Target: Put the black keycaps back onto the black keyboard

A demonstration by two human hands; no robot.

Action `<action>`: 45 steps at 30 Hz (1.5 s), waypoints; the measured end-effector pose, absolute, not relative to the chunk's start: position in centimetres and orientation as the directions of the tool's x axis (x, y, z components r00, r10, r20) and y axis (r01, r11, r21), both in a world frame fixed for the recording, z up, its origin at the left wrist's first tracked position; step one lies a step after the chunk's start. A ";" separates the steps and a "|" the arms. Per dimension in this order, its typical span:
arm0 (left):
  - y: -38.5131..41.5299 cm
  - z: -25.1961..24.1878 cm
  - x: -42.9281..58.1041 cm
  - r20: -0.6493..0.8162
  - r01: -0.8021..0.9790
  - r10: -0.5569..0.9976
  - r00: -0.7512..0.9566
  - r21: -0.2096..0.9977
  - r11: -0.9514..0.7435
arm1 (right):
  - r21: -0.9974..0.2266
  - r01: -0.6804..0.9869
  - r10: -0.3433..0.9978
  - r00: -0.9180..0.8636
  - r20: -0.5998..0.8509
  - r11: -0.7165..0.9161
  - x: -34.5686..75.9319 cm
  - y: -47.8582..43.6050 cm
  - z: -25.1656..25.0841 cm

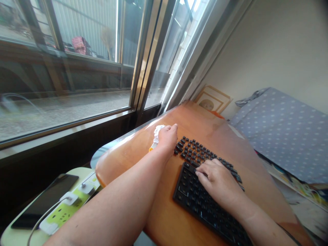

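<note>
A black keyboard base [202, 205] lies on the wooden table [166, 215], its keycaps off over much of its surface. Beyond it, several loose black keycaps [198, 148] are laid out in rows. My right hand [214, 176] rests over the upper edge of the keyboard, fingers bent together; whatever is under the fingertips is hidden. My left hand [167, 136] is closed, left of the loose keycaps, beside a crumpled white tissue or cloth [156, 134] and a small yellow-ended object [152, 147]. Its fingers are partly hidden, and it seems to grip the white tissue.
At the lower left, a pale stool [78, 172] holds a dark phone [46, 201] and a green and white power strip [64, 212] with plugs. A window stands at the left. A picture frame [220, 97] and a dotted cloth [279, 133] are at the back right.
</note>
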State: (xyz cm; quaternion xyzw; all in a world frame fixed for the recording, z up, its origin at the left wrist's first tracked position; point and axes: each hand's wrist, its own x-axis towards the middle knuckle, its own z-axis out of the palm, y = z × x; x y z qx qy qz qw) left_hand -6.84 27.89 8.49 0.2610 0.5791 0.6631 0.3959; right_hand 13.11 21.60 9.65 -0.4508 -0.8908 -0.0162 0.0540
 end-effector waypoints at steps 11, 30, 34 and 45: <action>28.3 8.1 -7.0 -0.095 -0.180 0.824 -0.558 0.984 -0.008 | -0.123 0.775 0.765 -0.561 0.318 0.619 15.6 20.1 8.3; 28.5 7.7 -7.0 -0.052 -0.137 0.820 -0.570 0.990 -0.033 | -0.150 0.742 0.739 -0.583 0.338 0.653 14.7 19.5 7.9; 28.7 7.6 -7.1 -0.054 -0.151 0.826 -0.561 0.988 -0.038 | -0.161 0.749 0.750 -0.573 0.330 0.643 14.8 19.6 7.8; 29.2 6.8 -7.2 -0.042 -0.181 0.847 -0.529 0.981 -0.064 | -0.268 0.842 0.866 -0.376 0.331 0.468 15.6 26.5 8.7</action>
